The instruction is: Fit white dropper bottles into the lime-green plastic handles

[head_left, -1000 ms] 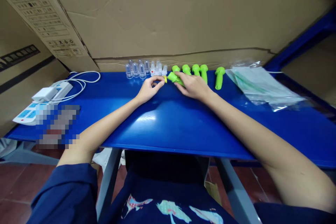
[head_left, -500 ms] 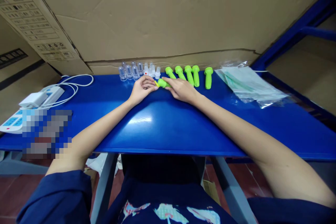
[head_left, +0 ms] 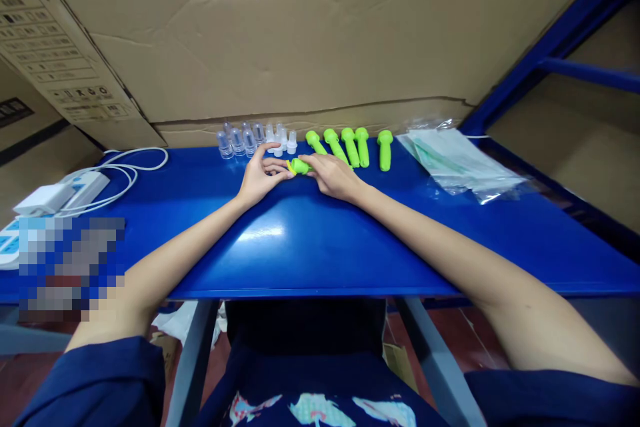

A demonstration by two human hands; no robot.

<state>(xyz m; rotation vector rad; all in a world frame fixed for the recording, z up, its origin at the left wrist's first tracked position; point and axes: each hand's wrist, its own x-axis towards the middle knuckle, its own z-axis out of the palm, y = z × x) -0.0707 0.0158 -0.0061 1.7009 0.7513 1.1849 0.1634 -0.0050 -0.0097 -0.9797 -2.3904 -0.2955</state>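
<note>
Green, smooth and knob-headed, a handle (head_left: 301, 167) sits in the right hand's (head_left: 334, 177) grasp over the glossy blue desk (head_left: 320, 247); the left hand (head_left: 260, 179) pinches a thin yellow ring (head_left: 290, 167) at its end.

There are six clear caps (head_left: 237, 143), at least four small whitish nozzles (head_left: 292, 143) (they crowd together, so the exact tally is hard to fix), six green handles (head_left: 385, 150) counting five in the row and one held, a single yellow ring (head_left: 289, 167), and one blue table (head_left: 320, 240).
</note>
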